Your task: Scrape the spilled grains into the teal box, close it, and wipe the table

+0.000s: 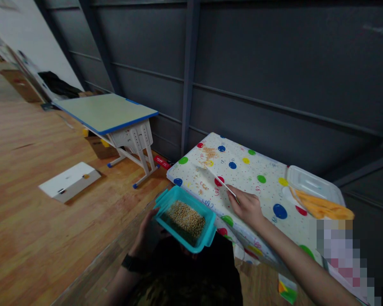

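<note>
- The left hand (146, 238) is curled around a teal box (185, 219) full of beans, holding it just below the table (261, 174) edge.
- The right hand (247, 207) pinches a thin white stick (219, 180), which lies across the tablecloth near the spilled beans (207, 155).
- This looks like sweeping; it calls for a steady drag of the stick toward the box.

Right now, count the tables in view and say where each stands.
2. The polka-dot-covered table lies under the right hand; the blue-edged desk stands farther left, by the grey wall. Others may be hidden.

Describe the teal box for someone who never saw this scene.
Find the polka-dot table. Off its near-left edge the left hand holds a teal box; the right hand holds a white stick. Unlike the white tray, the box is full of tan beans.
</note>
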Available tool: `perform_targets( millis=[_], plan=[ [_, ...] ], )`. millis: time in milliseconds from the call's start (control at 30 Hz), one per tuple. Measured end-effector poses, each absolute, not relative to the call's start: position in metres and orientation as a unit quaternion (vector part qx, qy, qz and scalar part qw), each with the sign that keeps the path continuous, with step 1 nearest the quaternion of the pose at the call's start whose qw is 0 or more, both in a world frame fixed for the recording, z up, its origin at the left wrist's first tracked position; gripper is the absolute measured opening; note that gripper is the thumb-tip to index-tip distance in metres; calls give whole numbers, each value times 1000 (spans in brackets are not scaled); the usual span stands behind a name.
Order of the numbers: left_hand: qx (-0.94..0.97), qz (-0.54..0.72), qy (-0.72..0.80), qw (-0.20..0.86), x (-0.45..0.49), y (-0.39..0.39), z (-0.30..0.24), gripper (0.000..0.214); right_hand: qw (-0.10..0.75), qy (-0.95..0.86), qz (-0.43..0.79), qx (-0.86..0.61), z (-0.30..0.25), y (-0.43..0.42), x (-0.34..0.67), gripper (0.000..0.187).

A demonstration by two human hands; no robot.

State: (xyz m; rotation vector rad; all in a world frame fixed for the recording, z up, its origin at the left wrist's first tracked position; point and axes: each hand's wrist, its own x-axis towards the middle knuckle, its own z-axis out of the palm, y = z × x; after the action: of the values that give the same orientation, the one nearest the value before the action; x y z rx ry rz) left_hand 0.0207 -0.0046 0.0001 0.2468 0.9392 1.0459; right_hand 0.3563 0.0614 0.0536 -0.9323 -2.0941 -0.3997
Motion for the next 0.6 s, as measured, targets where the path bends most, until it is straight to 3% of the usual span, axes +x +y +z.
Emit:
perform_targets(
  millis=[333,600],
  plan=[
    [133,494,463,724,22,-4,6,35,390,-866,-53,-309,57,33,338,61],
    [131,495,455,729,21,-5,6,51,374,-892,-18,-253,62,3,326,73]
  ],
)
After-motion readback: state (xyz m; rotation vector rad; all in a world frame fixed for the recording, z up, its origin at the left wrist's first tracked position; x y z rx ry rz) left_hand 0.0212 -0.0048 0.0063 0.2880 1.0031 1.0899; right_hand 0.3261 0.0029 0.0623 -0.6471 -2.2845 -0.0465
